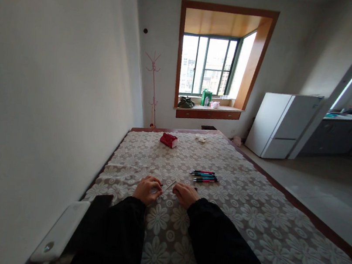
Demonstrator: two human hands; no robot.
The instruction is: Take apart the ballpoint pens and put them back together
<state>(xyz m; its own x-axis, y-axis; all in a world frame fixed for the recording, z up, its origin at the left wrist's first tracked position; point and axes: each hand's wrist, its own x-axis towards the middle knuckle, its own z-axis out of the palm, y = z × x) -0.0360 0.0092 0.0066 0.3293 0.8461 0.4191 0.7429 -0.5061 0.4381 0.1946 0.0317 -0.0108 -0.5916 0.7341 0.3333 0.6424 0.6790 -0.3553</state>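
My left hand [147,190] is closed in a pinch, and a thin pale stick [169,186] slants up and to the right from its fingertips. Something small and dark shows by its forefinger. Close by on the right, my right hand [186,194] has its fingers curled together. A small dark tip shows past its far side; what the fingers hold is hidden. Just beyond the right hand, several pens [205,177] with black, red and blue-green parts lie side by side on the flowered tablecloth [158,220].
A red packet [168,140] and a small whitish item [200,139] lie toward the table's far end. At the near left are a white device [62,229] and a dark flat object [102,202]. A wall runs along the left; a white fridge [281,125] stands beyond the right edge.
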